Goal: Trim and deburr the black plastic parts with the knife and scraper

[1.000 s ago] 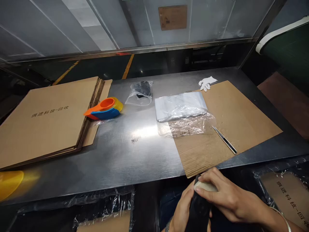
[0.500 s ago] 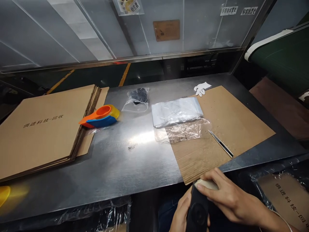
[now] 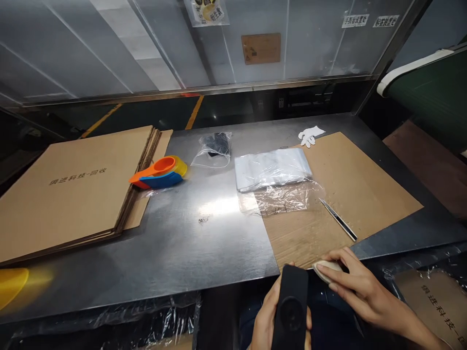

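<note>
At the table's front edge my left hand (image 3: 265,316) is wrapped round a black oblong device (image 3: 292,306) with a round recessed ring on its face. The device stands upright with its top end toward the table. To its right, my right hand (image 3: 361,282) pinches a small cream-coloured pad (image 3: 327,270), apart from the device. Whether the pad is sponge or folded cloth I cannot make out. A utility knife (image 3: 338,219) lies beyond my right hand on a flat cardboard sheet (image 3: 368,180). Clear plastic bags (image 3: 273,170) lie stacked partly on that sheet.
Stacked cardboard (image 3: 80,189) covers the left of the metal table (image 3: 219,248). Beside it sit orange, blue and yellow tape dispenser-like pieces (image 3: 160,172). A bag with black items (image 3: 215,146) and a white glove (image 3: 311,135) lie farther back. A yellow object (image 3: 12,287) is at far left.
My right hand has drawn the cream pad off the device's top end and away to the right. My left hand still grips the device. The camera view has shifted slightly.
</note>
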### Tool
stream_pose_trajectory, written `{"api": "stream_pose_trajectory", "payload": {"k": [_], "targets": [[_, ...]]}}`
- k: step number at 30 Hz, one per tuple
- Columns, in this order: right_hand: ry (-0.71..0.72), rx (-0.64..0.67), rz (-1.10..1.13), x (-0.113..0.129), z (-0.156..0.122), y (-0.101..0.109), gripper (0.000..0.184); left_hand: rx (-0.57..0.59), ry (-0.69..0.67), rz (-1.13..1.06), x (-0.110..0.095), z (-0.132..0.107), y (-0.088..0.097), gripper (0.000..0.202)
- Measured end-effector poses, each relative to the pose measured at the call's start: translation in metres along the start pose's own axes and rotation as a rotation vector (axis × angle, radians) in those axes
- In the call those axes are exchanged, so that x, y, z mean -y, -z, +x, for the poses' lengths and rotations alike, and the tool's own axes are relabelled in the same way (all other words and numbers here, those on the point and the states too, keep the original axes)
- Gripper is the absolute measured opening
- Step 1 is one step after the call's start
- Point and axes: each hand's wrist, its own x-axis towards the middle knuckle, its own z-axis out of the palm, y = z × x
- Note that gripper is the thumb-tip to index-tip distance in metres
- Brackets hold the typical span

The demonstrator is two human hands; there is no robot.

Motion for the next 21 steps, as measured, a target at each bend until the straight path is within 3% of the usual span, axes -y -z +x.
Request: {"api": "stream_pose_trajectory", "payload": {"k": [3, 5, 8, 11, 13, 16, 18, 21], "targets": [[0.021, -0.128, -0.027, 0.005, -0.005, -0.003, 0.048, -0.006, 0.124, -0.027, -0.002, 0.01, 0.002, 0.068], [0.072, -0.154, -0.029, 0.017, -0.003, -0.006, 0.051, -0.053, 0.069, -0.018, -0.003, 0.015, 0.0, 0.072], [0.184, -0.118, -0.023, 0.039, 0.006, -0.011, 0.051, -0.142, -0.061, -0.148, -0.007, 0.017, -0.008, 0.061], [0.286, -0.08, -0.033, 0.055, 0.02, -0.021, 0.041, -0.196, -0.082, -0.286, -0.013, 0.018, -0.013, 0.053], [0.324, -0.067, -0.056, 0.057, 0.026, -0.03, 0.035, -0.267, -0.13, -0.292, -0.018, 0.018, -0.013, 0.051], [0.371, -0.155, -0.078, 0.051, 0.029, -0.045, 0.032, -0.346, -0.177, -0.293, -0.021, 0.019, -0.01, 0.049], [0.413, -0.246, -0.081, 0.048, 0.031, -0.056, 0.031, -0.341, -0.19, -0.284, -0.02, 0.021, -0.01, 0.049], [0.434, -0.284, -0.115, 0.051, 0.036, -0.068, 0.024, -0.282, -0.198, -0.284, -0.016, 0.024, -0.013, 0.05]]}}
